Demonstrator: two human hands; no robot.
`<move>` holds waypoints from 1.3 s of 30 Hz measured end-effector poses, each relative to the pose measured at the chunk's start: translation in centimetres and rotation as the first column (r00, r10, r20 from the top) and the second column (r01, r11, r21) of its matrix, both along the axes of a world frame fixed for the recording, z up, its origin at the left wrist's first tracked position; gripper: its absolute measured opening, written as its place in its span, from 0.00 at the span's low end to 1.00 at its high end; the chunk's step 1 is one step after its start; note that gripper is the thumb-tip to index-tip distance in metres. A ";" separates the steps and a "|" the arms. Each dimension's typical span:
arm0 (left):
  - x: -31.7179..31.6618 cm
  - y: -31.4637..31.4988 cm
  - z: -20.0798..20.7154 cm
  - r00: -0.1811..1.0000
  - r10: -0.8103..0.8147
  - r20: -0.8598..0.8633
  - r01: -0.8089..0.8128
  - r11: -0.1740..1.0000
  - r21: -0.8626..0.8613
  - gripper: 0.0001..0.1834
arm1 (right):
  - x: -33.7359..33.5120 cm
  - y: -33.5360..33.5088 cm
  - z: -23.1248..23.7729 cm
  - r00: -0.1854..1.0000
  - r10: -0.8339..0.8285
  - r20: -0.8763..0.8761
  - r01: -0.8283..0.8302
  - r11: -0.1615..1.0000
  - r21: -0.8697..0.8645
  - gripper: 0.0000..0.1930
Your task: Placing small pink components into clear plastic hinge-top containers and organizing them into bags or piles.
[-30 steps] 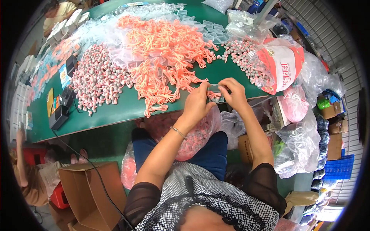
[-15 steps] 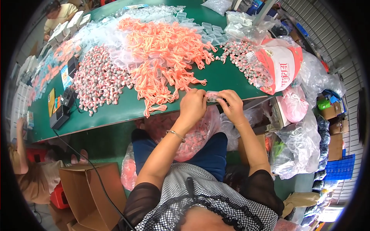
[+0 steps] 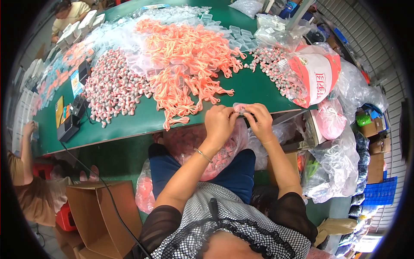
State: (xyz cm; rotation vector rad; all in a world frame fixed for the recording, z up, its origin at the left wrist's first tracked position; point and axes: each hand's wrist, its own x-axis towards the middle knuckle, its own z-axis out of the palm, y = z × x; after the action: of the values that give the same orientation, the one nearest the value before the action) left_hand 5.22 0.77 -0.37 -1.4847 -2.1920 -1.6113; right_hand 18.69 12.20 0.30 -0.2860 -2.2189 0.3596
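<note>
My left hand [image 3: 219,126] and my right hand [image 3: 260,122] meet at the table's front edge, fingers pinched on a small transparent plastic box [image 3: 239,107]. Something pink and grey shows inside it; my fingertips cover part of the box. Beyond my hands lies a heap of orange cord bundles [image 3: 189,52]. To its left is a pile of small pink-and-grey pieces [image 3: 114,84]. Similar pieces [image 3: 278,71] spill from a red-and-white bag [image 3: 317,75] on the right. Transparent boxes [image 3: 243,35] are spread behind the cords.
A black device [image 3: 69,129] with a cable stands at the green table's [image 3: 129,131] left front. A bag of wrapped pieces [image 3: 220,155] sits beneath the edge, before my knees. An open carton [image 3: 103,211] is at lower left. Two other people [image 3: 71,15] are at the left.
The small box has tilted between my fingers and shifted slightly right. My left hand has moved a little right, its fingers now closer to my right hand's.
</note>
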 end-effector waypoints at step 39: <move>-2.0 0.3 -0.4 0.932 -0.258 -0.256 0.257 0.966 -0.039 0.15 | 0.1 -0.7 -0.6 0.997 0.065 0.038 -0.065 0.998 -0.007 0.15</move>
State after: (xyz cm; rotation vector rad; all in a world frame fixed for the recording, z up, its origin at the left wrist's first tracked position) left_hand 3.17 1.11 -0.75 -1.9294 -1.9281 -1.3728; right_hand 18.82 11.50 -0.28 -0.2261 -2.2695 0.3982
